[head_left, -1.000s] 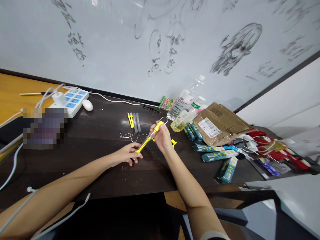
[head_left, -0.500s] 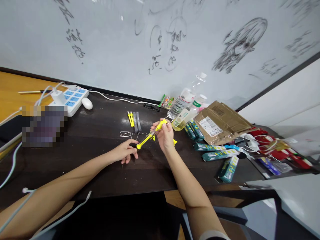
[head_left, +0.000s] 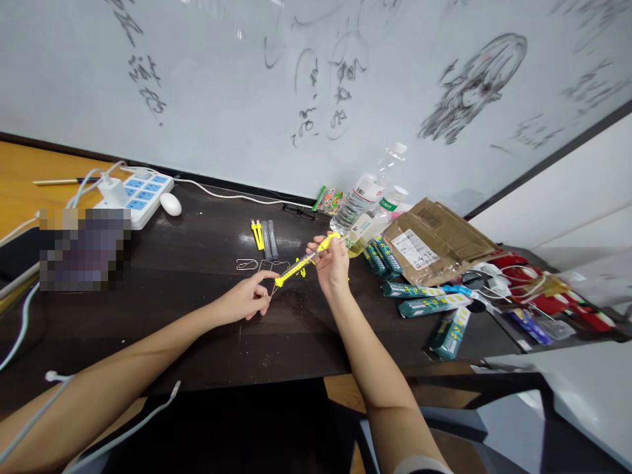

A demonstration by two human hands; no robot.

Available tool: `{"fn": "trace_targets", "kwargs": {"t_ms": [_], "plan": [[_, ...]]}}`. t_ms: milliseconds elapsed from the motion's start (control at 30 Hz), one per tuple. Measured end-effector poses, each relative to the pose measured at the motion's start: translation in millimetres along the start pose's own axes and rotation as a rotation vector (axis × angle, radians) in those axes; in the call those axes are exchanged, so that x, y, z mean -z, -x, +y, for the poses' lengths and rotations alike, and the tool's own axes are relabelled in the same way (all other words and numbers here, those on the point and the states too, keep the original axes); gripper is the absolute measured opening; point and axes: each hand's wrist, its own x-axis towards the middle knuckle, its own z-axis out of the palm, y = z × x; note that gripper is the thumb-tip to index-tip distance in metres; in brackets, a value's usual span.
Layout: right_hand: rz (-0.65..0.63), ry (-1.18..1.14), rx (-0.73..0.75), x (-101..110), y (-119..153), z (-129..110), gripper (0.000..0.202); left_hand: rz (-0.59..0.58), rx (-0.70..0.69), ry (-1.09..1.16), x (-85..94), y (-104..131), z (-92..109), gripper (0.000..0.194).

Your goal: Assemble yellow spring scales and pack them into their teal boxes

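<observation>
A long yellow and clear tool (head_left: 301,262) slants between my hands above the dark desk. My right hand (head_left: 332,263) is closed on its yellow upper end. My left hand (head_left: 253,295) is at its lower end, with fingers pinched around a thin metal wire (head_left: 273,289) that reaches the tool's tip. Behind my left hand lie two yellow clips (head_left: 257,234), two grey tubes (head_left: 269,239) and a bent wire piece (head_left: 247,264). Small yellow parts (head_left: 303,270) rest on the desk under the tool.
Bottles (head_left: 359,201), teal boxes (head_left: 434,305) and a brown cardboard package (head_left: 434,237) stand or lie at the right. On the left are a power strip (head_left: 148,195), a white mouse (head_left: 170,204) and cables. A whiteboard (head_left: 222,99) rises behind the desk (head_left: 197,355).
My right hand and the tool have shifted slightly right and up. My left fingers have drawn in from a looser spread to a pinch on the wire.
</observation>
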Motion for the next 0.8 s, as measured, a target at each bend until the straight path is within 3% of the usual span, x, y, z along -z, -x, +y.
{"fn": "trace_targets", "kwargs": {"t_ms": [133,267,433,567,800], "plan": [[0.071,-0.047,-0.037,1,-2,-1,0.023,0.057,-0.052,-0.198,0.6,0,-6,0.044],[0.072,-0.09,-0.074,1,-2,2,0.021,0.096,-0.076,-0.219,0.2,-2,-9,0.034],[0.053,-0.115,-0.13,2,-2,8,0.02,-0.021,-0.02,-0.066,-4.5,-3,-7,0.03],[0.022,-0.156,-0.177,2,-2,11,0.018,-0.071,-0.053,-0.075,-10.3,-2,-8,0.026],[0.009,-0.172,-0.251,1,-1,15,0.018,-0.092,-0.217,-0.403,-9.6,1,-3,0.024]]}}
